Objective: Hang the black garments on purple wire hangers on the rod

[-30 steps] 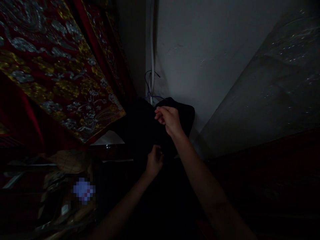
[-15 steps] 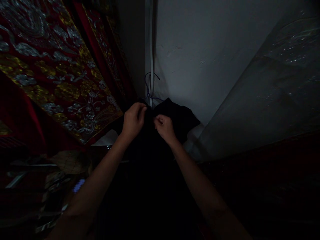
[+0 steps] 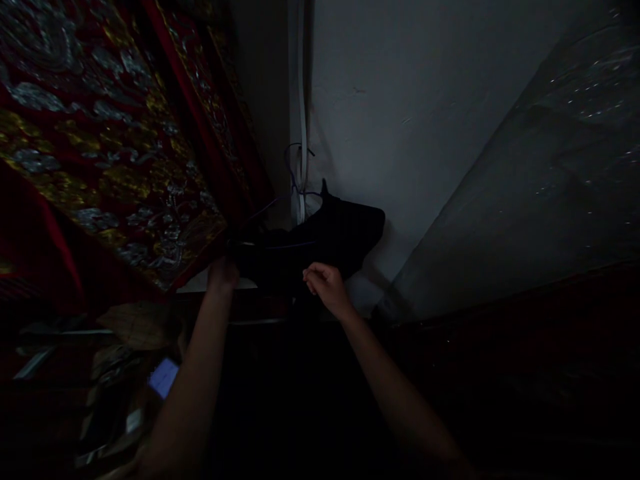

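A black garment (image 3: 345, 230) hangs on a thin purple-blue wire hanger (image 3: 294, 180) beside the wall corner. The hanger's lower bar shows across the cloth, and its left arm is bare. My right hand (image 3: 326, 285) is closed in a pinch at the garment's lower front edge; the dark cloth hides exactly what part it grips. At the garment's left end is my left hand (image 3: 223, 275), blurred and in shadow, its fingers hidden against the dark cloth.
On the left hangs a red cloth (image 3: 125, 180) with gold and silver embroidery. A white pipe (image 3: 302, 87) runs down the wall corner. Clear plastic sheeting (image 3: 540, 200) leans at the right. Lower left, a lit phone-like screen (image 3: 164, 378) lies among clutter.
My left hand has moved left and down from the garment's neck, and my right hand has dropped slightly. The garment has shifted and folded, baring the hanger's left arm and lower bar.
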`<action>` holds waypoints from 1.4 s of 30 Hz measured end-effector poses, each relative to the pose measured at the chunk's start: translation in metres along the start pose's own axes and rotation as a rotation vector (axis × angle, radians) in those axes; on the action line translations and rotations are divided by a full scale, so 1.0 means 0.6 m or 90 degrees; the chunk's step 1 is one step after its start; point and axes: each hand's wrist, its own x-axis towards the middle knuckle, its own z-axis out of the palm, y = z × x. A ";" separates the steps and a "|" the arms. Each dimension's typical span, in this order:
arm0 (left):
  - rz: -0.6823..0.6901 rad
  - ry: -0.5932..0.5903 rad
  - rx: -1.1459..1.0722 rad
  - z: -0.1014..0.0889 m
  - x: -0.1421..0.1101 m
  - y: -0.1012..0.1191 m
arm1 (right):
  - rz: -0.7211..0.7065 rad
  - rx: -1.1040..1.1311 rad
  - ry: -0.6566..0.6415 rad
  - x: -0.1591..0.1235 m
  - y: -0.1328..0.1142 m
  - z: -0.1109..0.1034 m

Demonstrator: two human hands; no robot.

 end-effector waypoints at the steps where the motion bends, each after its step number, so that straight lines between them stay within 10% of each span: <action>1: -0.044 0.001 -0.011 -0.004 -0.023 -0.016 | 0.010 -0.001 -0.007 -0.004 0.007 0.001; 7: -0.178 -0.028 -0.001 0.009 -0.140 -0.056 | -0.047 -0.194 0.029 -0.031 0.036 -0.010; 13: -0.090 -0.153 0.235 0.033 -0.176 -0.035 | -0.221 -0.295 -0.079 -0.038 0.012 0.015; 24: 0.123 -0.278 0.383 0.056 -0.219 -0.005 | -0.029 -0.196 -0.102 -0.041 0.021 0.014; 29: 0.016 -0.531 0.378 0.057 -0.223 0.008 | 0.186 -0.043 -0.098 -0.033 -0.030 -0.036; 33: -0.107 -0.735 0.538 0.018 -0.219 -0.001 | 0.180 0.129 0.020 0.005 -0.074 -0.098; 42: -0.016 -0.531 0.742 -0.046 -0.144 0.098 | -0.138 -0.261 -0.113 0.106 -0.066 -0.109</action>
